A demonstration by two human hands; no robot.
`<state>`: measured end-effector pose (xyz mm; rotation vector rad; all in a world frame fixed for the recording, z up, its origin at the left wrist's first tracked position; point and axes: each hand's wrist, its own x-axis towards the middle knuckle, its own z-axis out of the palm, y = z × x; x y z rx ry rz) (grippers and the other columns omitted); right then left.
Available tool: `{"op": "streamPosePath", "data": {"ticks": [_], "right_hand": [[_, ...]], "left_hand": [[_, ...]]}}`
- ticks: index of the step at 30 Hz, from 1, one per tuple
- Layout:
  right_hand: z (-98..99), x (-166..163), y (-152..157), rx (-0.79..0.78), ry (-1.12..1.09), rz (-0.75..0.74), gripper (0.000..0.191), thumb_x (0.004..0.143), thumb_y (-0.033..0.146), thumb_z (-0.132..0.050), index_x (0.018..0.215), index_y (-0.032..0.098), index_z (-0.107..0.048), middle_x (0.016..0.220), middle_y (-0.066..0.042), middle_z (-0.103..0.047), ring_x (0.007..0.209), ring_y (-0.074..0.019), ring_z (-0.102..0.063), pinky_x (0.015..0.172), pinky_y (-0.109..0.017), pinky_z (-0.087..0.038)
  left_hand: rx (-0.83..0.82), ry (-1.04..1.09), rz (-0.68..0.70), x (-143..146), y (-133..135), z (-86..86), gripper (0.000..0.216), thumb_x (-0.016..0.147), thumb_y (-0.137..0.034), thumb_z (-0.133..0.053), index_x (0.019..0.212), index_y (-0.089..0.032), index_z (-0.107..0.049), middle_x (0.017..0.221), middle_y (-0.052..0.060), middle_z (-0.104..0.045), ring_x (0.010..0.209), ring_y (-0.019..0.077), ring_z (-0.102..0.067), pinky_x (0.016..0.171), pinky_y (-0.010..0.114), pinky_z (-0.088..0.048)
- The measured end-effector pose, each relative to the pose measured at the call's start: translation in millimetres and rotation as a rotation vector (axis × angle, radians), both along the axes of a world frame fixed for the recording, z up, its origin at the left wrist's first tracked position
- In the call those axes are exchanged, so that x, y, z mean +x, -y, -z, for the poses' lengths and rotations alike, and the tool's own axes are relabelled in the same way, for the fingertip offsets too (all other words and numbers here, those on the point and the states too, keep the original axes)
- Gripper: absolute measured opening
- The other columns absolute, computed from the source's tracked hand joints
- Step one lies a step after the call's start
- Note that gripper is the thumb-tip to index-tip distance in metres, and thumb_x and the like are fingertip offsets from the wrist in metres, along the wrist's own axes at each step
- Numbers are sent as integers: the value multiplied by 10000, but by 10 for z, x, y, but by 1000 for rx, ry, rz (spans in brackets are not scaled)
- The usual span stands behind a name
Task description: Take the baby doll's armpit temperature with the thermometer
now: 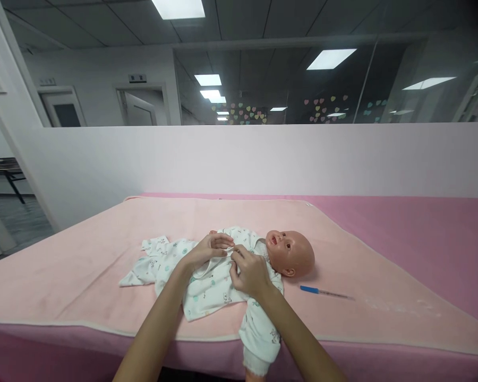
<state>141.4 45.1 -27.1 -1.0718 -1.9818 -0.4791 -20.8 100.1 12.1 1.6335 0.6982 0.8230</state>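
A baby doll [292,253] lies on its back, head to the right, with its mouth showing red. It wears a white printed baby shirt [211,292] and matching trousers [153,265], whose legs stretch to the left. Over the chest, my left hand [209,249] is bent with its thumb near the fingers, at the shirt's front edge; the fingertips partly hide the cloth there. Close beside it, my right hand [250,271] pinches the same front edge between thumb and fingers. One sleeve [258,329] hangs toward me over the table's front edge, under my right forearm.
A blue-capped pen [322,292] lies right of the doll's head. Beneath everything is a peach blanket [83,281] over a pink surface [402,239]. A white wall with a window [271,159] rises behind. A desk [6,172] stands far left.
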Motion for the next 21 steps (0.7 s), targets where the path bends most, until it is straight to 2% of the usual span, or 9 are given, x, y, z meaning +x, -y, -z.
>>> {"op": "streamPosePath", "data": {"ticks": [3,7,12,15,19,21], "right_hand": [[18,10,0,22,-35,-42,105,779,167,-445,779,176,-550,899,-32,-621,615,-108,-540,495,-230,-291],[24,5,-29,35,-196,-37,155,858,187,-411,853,181,-566,856,-30,-621,671,-109,-562,537,-208,-330],[50,11,-77,22,-308,-12,171,869,217,-422,815,184,-580,733,-23,-627,634,-119,-571,542,-213,-345],[64,14,-90,28,-327,-9,170,867,248,-441,814,187,-591,694,-15,-635,600,-119,-573,525,-217,-340],[66,12,-95,11,-336,-29,171,866,259,-453,797,191,-594,697,-10,-642,597,-115,-577,526,-215,-341],[65,12,-96,4,-338,-34,165,859,253,-462,785,191,-596,686,-9,-638,599,-118,-576,532,-217,-342]], "left_hand": [[9,-14,21,3,1,-4,319,597,-142,-689,907,-156,-611,986,74,-622,950,183,-565,812,275,-438],[-8,-61,58,3,20,-28,259,651,-225,-681,896,-152,-639,888,56,-640,902,179,-573,780,266,-432],[20,-91,33,17,73,-68,237,718,-318,-648,897,-163,-660,878,43,-646,934,180,-558,843,278,-405],[0,-58,52,36,89,-71,293,661,-280,-708,918,-164,-625,871,40,-635,891,161,-570,829,280,-419],[0,-13,32,62,86,-58,335,591,-217,-757,847,-156,-551,765,3,-588,732,104,-563,721,243,-442],[1,4,25,68,82,-50,350,586,-203,-756,837,-158,-516,762,-1,-581,713,93,-558,692,227,-439]]}}
